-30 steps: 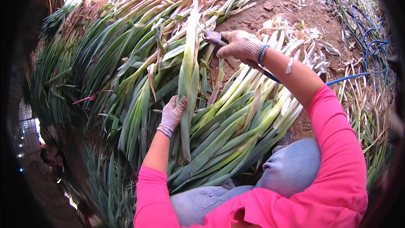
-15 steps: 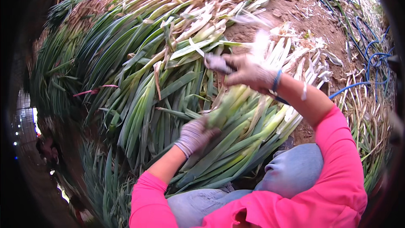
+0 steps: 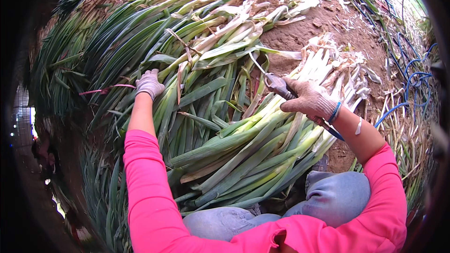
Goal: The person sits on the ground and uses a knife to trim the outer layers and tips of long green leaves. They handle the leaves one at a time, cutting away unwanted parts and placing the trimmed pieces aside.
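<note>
My gloved left hand [image 3: 149, 83] reaches onto the heap of long green leeks [image 3: 119, 37] on the upper left, its fingers loosely spread and touching the leaves. My gloved right hand [image 3: 308, 98] grips an air gun [image 3: 275, 84] with a thin metal nozzle pointing up-left. Below it lies a pile of leeks [image 3: 253, 150], white stems and shaggy root ends toward the upper right, green leaves toward my lap. A pink tie [image 3: 96, 90] lies among the leaves left of my left hand.
Bare brown soil [image 3: 328, 16] with leaf scraps stretches behind the piles. A coiled blue hose [image 3: 412, 79] runs along the right beside dry plant litter [image 3: 398, 140]. My bent knee [image 3: 337, 194] is at the lower right. More dark leeks [image 3: 103, 192] lie lower left.
The leek my left hand held upright has gone onto the right pile. That hand has moved up-left to the heap. My right hand and air gun have shifted down and right.
</note>
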{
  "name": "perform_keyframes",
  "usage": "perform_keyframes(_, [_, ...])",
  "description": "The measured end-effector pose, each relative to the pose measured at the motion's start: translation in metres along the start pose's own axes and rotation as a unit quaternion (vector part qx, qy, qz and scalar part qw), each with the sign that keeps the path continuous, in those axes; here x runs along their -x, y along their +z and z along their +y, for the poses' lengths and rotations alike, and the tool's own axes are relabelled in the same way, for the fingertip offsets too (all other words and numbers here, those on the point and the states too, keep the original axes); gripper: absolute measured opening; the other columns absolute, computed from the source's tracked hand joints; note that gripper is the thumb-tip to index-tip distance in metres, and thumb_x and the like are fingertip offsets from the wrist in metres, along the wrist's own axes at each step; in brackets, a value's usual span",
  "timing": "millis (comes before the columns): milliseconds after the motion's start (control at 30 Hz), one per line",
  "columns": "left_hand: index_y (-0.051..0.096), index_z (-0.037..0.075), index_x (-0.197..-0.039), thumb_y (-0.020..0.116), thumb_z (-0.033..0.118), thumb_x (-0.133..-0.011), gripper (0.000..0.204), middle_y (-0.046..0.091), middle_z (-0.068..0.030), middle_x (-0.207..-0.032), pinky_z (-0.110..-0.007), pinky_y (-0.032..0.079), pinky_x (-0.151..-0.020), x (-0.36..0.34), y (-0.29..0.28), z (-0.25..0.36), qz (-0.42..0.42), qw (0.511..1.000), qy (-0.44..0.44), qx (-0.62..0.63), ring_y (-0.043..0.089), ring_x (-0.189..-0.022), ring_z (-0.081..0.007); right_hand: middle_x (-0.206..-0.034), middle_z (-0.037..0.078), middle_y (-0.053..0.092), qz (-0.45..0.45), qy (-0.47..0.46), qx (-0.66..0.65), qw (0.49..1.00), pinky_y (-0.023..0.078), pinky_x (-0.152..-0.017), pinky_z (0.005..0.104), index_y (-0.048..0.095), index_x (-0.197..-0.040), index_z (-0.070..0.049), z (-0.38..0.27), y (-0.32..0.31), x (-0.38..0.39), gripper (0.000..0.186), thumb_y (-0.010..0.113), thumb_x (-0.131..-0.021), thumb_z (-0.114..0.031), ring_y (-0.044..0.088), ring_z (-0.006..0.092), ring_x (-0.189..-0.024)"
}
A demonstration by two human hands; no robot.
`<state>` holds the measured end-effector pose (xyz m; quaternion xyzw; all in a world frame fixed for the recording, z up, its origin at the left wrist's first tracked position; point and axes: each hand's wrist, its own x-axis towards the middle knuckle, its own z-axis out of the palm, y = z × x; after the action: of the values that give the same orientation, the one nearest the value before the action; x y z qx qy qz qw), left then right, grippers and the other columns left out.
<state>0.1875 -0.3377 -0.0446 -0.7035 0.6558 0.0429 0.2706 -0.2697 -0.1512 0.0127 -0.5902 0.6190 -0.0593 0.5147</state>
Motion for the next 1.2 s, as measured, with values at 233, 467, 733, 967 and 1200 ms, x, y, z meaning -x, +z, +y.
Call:
perform_keyframes(233, [0.070, 0.005, -0.109, 0.077, 0.029, -0.072, 0.045, 0.069, -0.0100, -0.080, -0.036, 0.052, -0.066, 0.056, -0.065, 0.013, -0.083, 0.957, 0.167, 0.220, 0.064, -0.068, -0.0184, -0.087, 0.010, 0.064, -0.017, -0.060, 0.012, 0.998, 0.051, -0.078, 0.0345, 0.054, -0.140, -0.009, -0.006, 0.008, 0.015, 0.073, 0.073, -0.075, -0.037, 0.062, 0.0225, -0.081])
perform_keyframes(467, [0.067, -0.002, -0.121, 0.082, 0.017, -0.078, 0.049, 0.070, -0.0056, -0.097, -0.029, 0.051, -0.086, 0.108, -0.019, 0.072, -0.177, 0.845, 0.223, 0.453, 0.064, -0.089, -0.0149, -0.093, 0.023, 0.070, -0.110, -0.127, 0.092, 0.981, 0.055, -0.080, 0.0423, 0.051, -0.143, -0.004, -0.038, 0.034, 0.028, 0.086, 0.069, -0.071, -0.047, 0.071, 0.0359, -0.087])
perform_keyframes(733, [0.034, -0.003, -0.152, 0.079, 0.003, -0.077, 0.088, 0.065, -0.0134, -0.117, -0.031, 0.053, -0.089, 0.118, 0.009, 0.066, -0.187, 0.800, 0.187, 0.539, 0.064, -0.100, -0.0177, -0.083, 0.012, 0.068, -0.142, -0.146, -0.023, 0.979, 0.053, -0.071, 0.0372, 0.061, -0.129, -0.013, -0.025, 0.046, 0.010, 0.063, 0.073, -0.073, -0.040, 0.066, 0.0245, -0.074])
perform_keyframes(967, [0.036, -0.003, -0.150, 0.077, -0.001, -0.078, 0.083, 0.068, -0.0094, -0.103, -0.030, 0.053, -0.080, 0.131, 0.000, 0.068, -0.193, 0.790, 0.143, 0.564, 0.065, -0.087, -0.0158, -0.056, 0.004, 0.054, -0.050, -0.061, -0.103, 0.992, 0.043, -0.034, 0.0305, 0.060, -0.125, -0.010, 0.000, 0.013, -0.023, 0.053, 0.074, -0.078, -0.030, 0.049, 0.0134, -0.036])
perform_keyframes(1200, [0.050, -0.001, -0.138, 0.078, 0.004, -0.081, 0.064, 0.068, -0.0060, -0.106, -0.029, 0.052, -0.087, 0.137, 0.026, 0.064, -0.191, 0.734, 0.146, 0.635, 0.064, -0.095, -0.0145, -0.056, 0.003, 0.053, 0.040, -0.007, -0.068, 0.997, 0.042, -0.033, 0.0318, 0.060, -0.115, -0.012, 0.009, -0.023, -0.060, 0.042, 0.074, -0.081, -0.031, 0.046, 0.0138, -0.032])
